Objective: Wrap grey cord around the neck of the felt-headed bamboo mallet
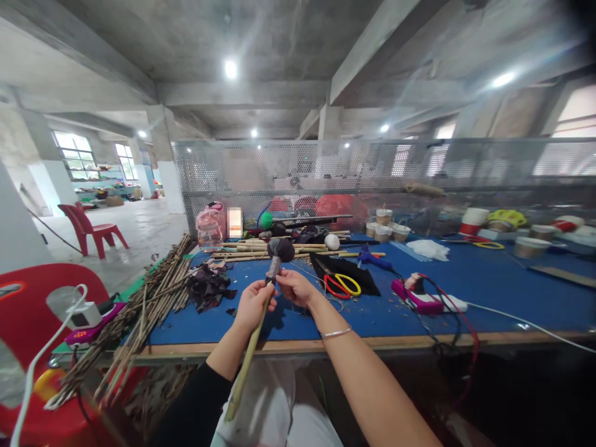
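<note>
Stick: pale, tilted (246, 367), held up over the front edge of the blue table (186, 332)
Stick's top: grey-wrapped neck (275, 267) under a dark round head (282, 249)
Left hand: fingers (251, 303) closed around the stick, below its neck
Right hand: fingertips drawn together (297, 288) at the stick's neck; cannot tell what they pinch
Right of stick: red-and-yellow-handled scissors (334, 277) on black cloth (369, 280)
Left of stick: dark scraps (209, 288), then bundled twigs (161, 282)
Beyond stick: white ball (332, 242)
</note>
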Demonstrator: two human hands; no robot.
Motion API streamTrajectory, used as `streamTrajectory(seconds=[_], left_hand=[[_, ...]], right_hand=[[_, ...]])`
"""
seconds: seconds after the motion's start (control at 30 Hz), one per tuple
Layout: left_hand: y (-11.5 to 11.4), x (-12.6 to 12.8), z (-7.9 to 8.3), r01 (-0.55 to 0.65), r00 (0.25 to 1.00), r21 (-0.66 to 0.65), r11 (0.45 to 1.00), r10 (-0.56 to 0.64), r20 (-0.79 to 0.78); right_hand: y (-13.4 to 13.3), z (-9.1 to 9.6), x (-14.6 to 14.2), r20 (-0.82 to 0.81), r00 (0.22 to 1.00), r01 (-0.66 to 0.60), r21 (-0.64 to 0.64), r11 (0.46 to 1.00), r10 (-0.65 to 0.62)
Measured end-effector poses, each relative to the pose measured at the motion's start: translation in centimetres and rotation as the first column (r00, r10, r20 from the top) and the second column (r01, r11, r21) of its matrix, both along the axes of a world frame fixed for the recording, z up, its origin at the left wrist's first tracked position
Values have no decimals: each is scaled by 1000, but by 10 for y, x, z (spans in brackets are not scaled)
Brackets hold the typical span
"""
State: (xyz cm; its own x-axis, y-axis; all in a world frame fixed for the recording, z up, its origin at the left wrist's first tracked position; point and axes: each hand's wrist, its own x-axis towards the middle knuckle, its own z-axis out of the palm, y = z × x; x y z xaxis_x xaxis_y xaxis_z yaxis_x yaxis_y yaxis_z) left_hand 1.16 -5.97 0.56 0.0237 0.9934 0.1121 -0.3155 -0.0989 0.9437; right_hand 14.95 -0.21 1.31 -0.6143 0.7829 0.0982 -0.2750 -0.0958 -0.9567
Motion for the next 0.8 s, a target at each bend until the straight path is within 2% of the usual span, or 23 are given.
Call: streamTrajectory(seconds=[0.07,0.13,0.3,0.37,0.47,0.6,0.67,0.8], left_hand=[[-1,0,-1,84,996,-79,993,-85,-4],[-2,1,-4,79,995,-111,991,-86,-60],[-4,6,-11,-132,966,102,986,151,-211],[-3,5,-11,-154,967,91,984,169,-192],[-3,2,-8,-162,983,31,986,164,-83],[-7,-1,-7,-93,996,-34,995,94,14],[-10,-2,-9,-61,998,-47,997,62,23],[-13,-1,-13,-81,996,-7,997,80,-42]], right_hand=[[1,-2,0,16,999,29,7,1000,-29],[1,-3,-1,56,996,68,27,997,-69],[0,-5,-6,154,983,87,60,994,-95],[0,-5,-6,160,980,108,72,992,-118],[0,-3,-5,135,980,136,67,988,-144],[-2,0,-2,115,990,78,24,997,-80],[-4,2,-1,85,995,50,5,999,-50],[-7,5,0,2,999,50,-5,999,-50]])
